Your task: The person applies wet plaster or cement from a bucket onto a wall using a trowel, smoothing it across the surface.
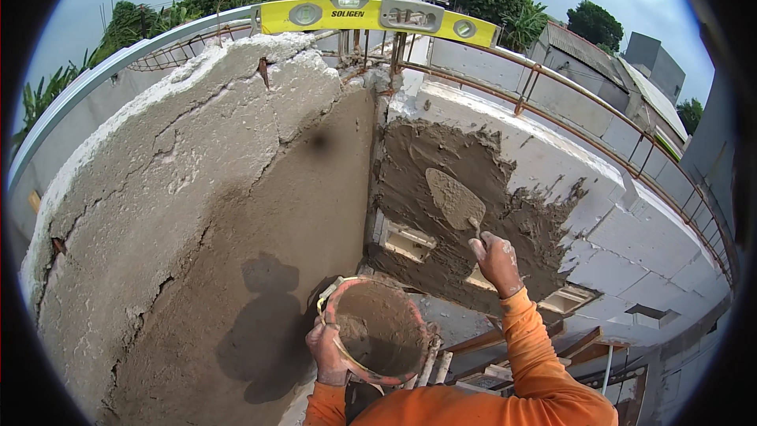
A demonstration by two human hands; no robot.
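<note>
My right hand (498, 264) is closed round the handle of a pointed trowel (455, 198), whose mortar-smeared blade lies over the wet mortar (422, 150) on the white block wall (623, 244). Rough ridges and a ragged right edge mark this mortar patch. Below and to the left, my left hand (328, 353) grips the rim of a round reddish bucket (416, 319). Grey-brown mortar lies inside the bucket. Whether the blade presses on the wall or hovers just off it, I cannot tell.
On the left stands a plastered wall (181, 181) with cracks and a dark damp area. A yellow spirit level (355, 16) rests across the top at the corner. Rusty rebar (631, 130) runs along the right wall. Vent openings (408, 241) pierce it; timber planks (481, 341) lie below.
</note>
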